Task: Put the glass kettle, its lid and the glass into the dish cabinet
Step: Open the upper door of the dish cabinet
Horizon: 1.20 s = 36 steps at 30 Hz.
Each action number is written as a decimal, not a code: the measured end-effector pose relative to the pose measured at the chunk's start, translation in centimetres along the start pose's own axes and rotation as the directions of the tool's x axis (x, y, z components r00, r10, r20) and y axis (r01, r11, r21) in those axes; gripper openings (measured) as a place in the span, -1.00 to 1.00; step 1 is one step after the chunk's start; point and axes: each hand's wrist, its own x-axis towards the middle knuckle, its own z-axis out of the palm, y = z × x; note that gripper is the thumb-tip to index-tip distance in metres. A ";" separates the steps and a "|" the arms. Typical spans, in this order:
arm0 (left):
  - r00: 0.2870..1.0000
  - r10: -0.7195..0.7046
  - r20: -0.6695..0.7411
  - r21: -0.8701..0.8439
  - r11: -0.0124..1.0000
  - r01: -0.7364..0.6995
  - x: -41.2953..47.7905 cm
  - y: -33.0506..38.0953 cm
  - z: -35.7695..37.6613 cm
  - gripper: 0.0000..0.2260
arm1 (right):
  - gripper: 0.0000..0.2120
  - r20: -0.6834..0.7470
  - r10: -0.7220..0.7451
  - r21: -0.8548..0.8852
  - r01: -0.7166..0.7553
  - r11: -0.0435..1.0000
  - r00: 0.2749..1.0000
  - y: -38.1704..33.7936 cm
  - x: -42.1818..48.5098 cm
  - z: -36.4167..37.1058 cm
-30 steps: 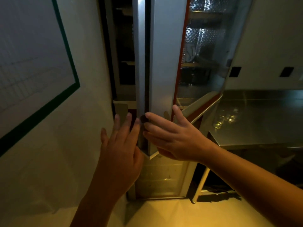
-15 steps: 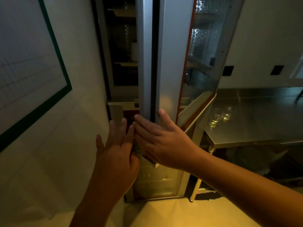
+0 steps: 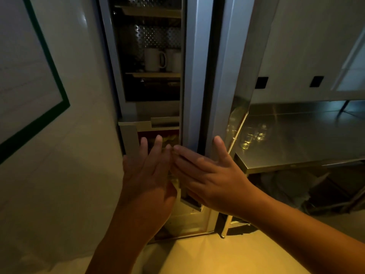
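The dish cabinet (image 3: 111, 56) stands in front of me with its left side open. Two metal-framed sliding doors (image 3: 194, 76) overlap at the middle. My left hand (image 3: 148, 173) is held flat with fingers spread at the lower part of the opening and holds nothing. My right hand (image 3: 209, 175) lies flat across the door frames, its fingertips pointing left and its thumb up on the right frame. Clear glassware (image 3: 247, 138) stands on the steel table (image 3: 306, 135) to the right of the cabinet. I cannot tell the kettle, lid and glass apart in the dim light.
White mugs (image 3: 154, 59) sit on a shelf inside the cabinet, with a perforated metal back behind them. A white board with a green border (image 3: 66, 99) hangs on the wall at left. Dark clutter lies under the table.
The sliding door has moved to the right, widening the opening and showing the mugs. Both hands stay low at the door edge, the right one shifted right with the door.
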 end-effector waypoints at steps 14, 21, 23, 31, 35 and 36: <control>0.984 0.169 -0.058 -0.219 0.959 -0.178 2.2 3.9 0.4 -0.53 | -0.67 0.090 0.138 -0.101 -0.129 0.987 0.986 1.8 -4.7 -3.7; 0.982 0.189 -0.001 -0.288 0.940 -0.181 3.8 6.5 1.5 -0.50 | -0.48 0.136 0.190 -0.223 -0.157 0.962 0.972 2.9 -7.3 -5.1; 0.978 0.210 0.000 -0.302 0.932 -0.200 4.5 7.1 1.9 -0.49 | -0.48 0.126 0.212 -0.253 -0.175 0.951 0.969 3.2 -7.9 -5.5; 0.956 0.292 -0.016 -0.348 0.895 -0.279 6.9 10.7 2.9 -0.44 | -0.72 0.033 0.350 -0.357 -0.316 0.879 0.936 4.5 -9.3 -7.1; 0.947 0.320 -0.040 -0.395 0.865 -0.309 7.7 12.1 3.3 -0.44 | -0.80 -0.051 0.446 -0.291 -0.441 0.849 0.893 5.2 -9.5 -7.1; 0.944 0.327 -0.045 -0.399 0.860 -0.317 7.7 12.4 3.4 -0.45 | -0.79 -0.057 0.463 -0.283 -0.459 0.842 0.885 5.3 -9.6 -6.9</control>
